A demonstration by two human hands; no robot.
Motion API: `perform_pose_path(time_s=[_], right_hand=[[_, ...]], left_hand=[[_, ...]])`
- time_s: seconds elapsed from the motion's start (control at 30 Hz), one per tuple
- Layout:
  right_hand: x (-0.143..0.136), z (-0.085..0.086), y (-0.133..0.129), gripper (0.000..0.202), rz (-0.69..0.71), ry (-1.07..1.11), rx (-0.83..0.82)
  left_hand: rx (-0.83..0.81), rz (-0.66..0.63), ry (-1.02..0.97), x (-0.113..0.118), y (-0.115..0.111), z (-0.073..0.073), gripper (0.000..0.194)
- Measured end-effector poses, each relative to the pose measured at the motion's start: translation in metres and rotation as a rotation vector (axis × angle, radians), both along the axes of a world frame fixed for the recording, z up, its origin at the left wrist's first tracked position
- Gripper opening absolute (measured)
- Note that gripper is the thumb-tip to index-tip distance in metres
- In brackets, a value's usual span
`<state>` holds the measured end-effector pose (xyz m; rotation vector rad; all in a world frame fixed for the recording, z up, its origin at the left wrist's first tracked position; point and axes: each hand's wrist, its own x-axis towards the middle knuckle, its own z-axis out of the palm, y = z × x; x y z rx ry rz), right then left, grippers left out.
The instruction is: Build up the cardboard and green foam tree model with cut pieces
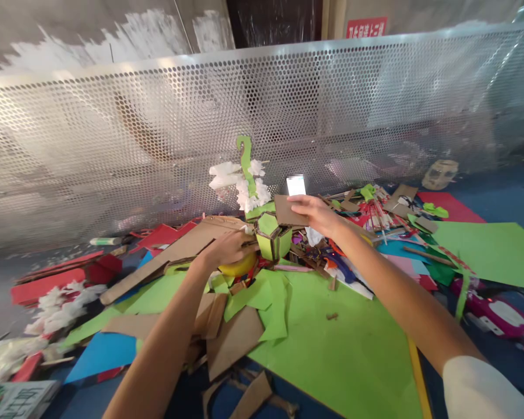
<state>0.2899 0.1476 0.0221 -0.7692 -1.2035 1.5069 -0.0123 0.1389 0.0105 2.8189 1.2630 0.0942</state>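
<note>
My right hand (317, 214) pinches a flat brown piece of cardboard (283, 210) between thumb and fingers, at the upper right of a green six-sided cardboard box (274, 244) with brown edges. Against the left side of that box lie the curled fingers of my left hand (227, 249); their tips are partly hidden. Below this hand shows a yellow ring (241, 266), perhaps a tape roll. Behind the box rises a green curved cutout (245, 160) with crumpled white tissue (248, 198) around it.
A perforated metal panel (179, 128) spans the back, with a lit phone-like screen (296, 185) before it. Green sheets (332, 343), cardboard scraps (236, 343) and red pieces (65, 279) cover much of the surface. A blue-purple tool (343, 267) lies right of the box, a magenta device (498, 314) far right.
</note>
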Motion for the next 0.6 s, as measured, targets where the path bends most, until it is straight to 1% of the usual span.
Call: perform_pose_path(time_s=[0.17, 0.3, 0.43, 0.53, 0.6], right_hand=[[0.003, -0.004, 0.008, 0.039, -0.023, -0.014, -0.014], [-0.004, -0.004, 0.018, 0.039, -0.018, -0.074, 0.000], [-0.006, -0.003, 0.028, 0.035, -0.016, -0.124, 0.027], [-0.004, -0.003, 0.032, 0.032, 0.002, -0.140, 0.023], [-0.002, -0.003, 0.034, 0.031, 0.012, -0.136, 0.019]], left_hand=[[-0.044, -0.016, -0.040, 0.007, 0.001, 0.001, 0.037], [-0.045, 0.031, -0.004, 0.013, 0.000, 0.004, 0.036], [-0.013, 0.087, -0.012, 0.010, -0.001, 0.007, 0.036], [0.019, 0.118, -0.072, 0.004, -0.006, 0.016, 0.049], [0.073, 0.151, -0.143, 0.003, -0.014, 0.027, 0.055]])
